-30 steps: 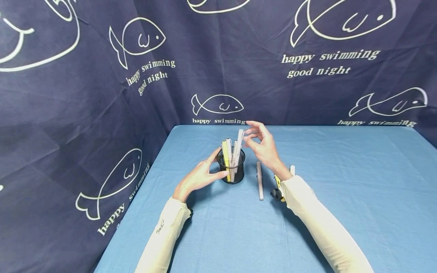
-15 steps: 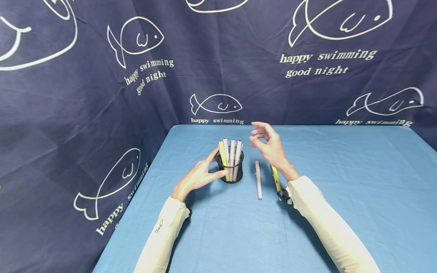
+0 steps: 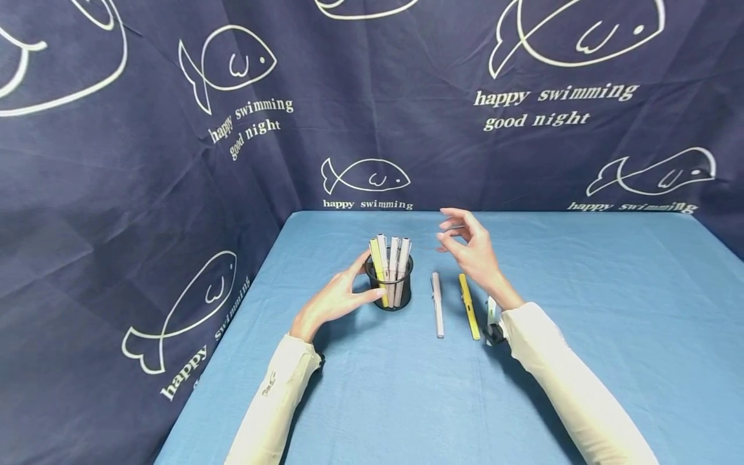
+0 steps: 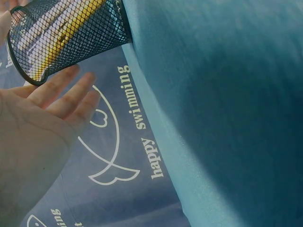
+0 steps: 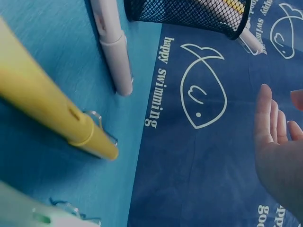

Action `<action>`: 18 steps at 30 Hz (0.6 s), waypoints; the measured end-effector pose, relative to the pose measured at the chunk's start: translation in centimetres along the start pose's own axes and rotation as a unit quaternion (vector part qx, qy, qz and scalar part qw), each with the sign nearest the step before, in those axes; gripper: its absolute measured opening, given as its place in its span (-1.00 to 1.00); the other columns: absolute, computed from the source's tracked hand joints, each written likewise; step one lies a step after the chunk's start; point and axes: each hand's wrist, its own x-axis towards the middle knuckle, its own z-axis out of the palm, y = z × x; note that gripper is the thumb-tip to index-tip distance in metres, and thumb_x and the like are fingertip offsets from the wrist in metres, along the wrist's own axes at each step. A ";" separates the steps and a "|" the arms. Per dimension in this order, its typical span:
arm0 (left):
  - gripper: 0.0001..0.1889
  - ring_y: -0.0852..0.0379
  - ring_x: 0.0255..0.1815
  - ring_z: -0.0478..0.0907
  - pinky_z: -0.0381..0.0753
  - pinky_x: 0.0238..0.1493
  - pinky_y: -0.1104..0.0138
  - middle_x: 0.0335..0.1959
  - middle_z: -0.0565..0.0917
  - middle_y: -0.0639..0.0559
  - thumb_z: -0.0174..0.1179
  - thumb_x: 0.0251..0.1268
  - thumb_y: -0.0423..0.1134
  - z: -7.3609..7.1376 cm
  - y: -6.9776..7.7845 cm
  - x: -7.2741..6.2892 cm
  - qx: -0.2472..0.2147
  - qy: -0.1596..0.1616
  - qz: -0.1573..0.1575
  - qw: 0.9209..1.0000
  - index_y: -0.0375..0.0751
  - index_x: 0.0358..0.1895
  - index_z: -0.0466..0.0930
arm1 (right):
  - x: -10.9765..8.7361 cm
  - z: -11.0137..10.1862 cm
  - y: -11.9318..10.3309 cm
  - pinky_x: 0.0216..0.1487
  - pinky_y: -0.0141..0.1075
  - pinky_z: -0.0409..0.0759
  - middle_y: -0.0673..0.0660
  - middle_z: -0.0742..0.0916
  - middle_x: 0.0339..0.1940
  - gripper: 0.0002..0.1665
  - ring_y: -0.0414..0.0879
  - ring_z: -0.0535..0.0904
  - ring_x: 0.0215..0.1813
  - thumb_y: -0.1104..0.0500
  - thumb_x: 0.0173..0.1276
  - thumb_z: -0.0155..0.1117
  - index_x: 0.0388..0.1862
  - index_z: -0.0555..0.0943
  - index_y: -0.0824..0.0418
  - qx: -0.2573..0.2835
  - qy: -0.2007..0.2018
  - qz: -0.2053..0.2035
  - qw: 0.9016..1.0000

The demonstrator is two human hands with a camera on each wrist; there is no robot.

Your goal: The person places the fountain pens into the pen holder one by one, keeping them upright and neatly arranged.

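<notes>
A black mesh pen holder [image 3: 407, 294] stands upright at the table's middle with several pens in it, one yellow pen [image 3: 376, 255] and others whitish. My left hand [image 3: 334, 298] holds the pen holder from the left, thumb across its front and fingers around its far side. In the left wrist view the fingers [image 4: 71, 101] lie by the mesh near the rim. My right hand [image 3: 475, 253] hovers to the right of the pen holder, apart from it, fingers loosely bent with nothing between them.
On the blue table [image 3: 372, 400] right of the holder lie a pale pink pen [image 3: 437, 307], a yellow pen [image 3: 469, 309] and a white pen with a green mark [image 3: 491, 311], partly covered by the right wrist. A dark fish-print curtain [image 3: 360, 116] hangs behind and at the left.
My right hand has let a whitish pen drop into the pen holder and drawn away to the right. The yellow and white pens on the table show more. My left hand stays at the holder.
</notes>
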 end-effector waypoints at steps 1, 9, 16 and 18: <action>0.03 0.00 0.49 0.34 0.30 0.43 -0.05 0.43 0.51 -0.11 0.33 0.34 0.24 0.0 0.0 0.0 -0.001 0.000 0.000 1.000 0.30 0.71 -0.15 | -0.1 -0.2 0.0 -0.19 -0.28 0.72 0.21 0.60 -0.09 -0.48 -0.05 0.65 -0.11 0.54 0.42 0.22 0.35 0.47 0.48 -0.002 0.000 0.002 1.000; 0.03 -0.01 0.51 0.32 0.29 0.44 -0.06 0.44 0.49 -0.13 0.34 0.34 0.23 -0.1 0.1 0.0 -0.005 -0.001 -0.002 1.000 0.27 0.71 -0.14 | -0.7 -1.2 0.0 -0.19 -0.29 0.72 0.23 0.60 -0.08 -0.48 -0.16 0.65 -0.12 0.52 0.44 0.23 0.37 0.46 0.49 -0.007 0.008 0.018 1.000; 0.03 -0.03 0.50 0.33 0.30 0.42 -0.08 0.43 0.50 -0.14 0.34 0.34 0.23 0.0 0.1 0.0 -0.005 0.000 -0.001 1.000 0.28 0.71 -0.14 | -1.0 -2.1 -0.1 -0.20 -0.30 0.72 0.22 0.60 -0.08 -0.48 -0.12 0.64 -0.11 0.52 0.45 0.21 0.37 0.45 0.48 -0.004 0.014 0.024 1.000; 0.02 -0.02 0.49 0.35 0.31 0.42 -0.08 0.41 0.51 -0.15 0.34 0.34 0.21 0.0 0.1 0.0 -0.003 0.002 0.002 1.000 0.28 0.71 -0.13 | -1.1 -2.2 -0.2 -0.19 -0.28 0.72 0.15 0.61 -0.09 -0.49 -0.07 0.64 -0.10 0.51 0.45 0.22 0.36 0.46 0.46 -0.006 0.017 0.029 0.999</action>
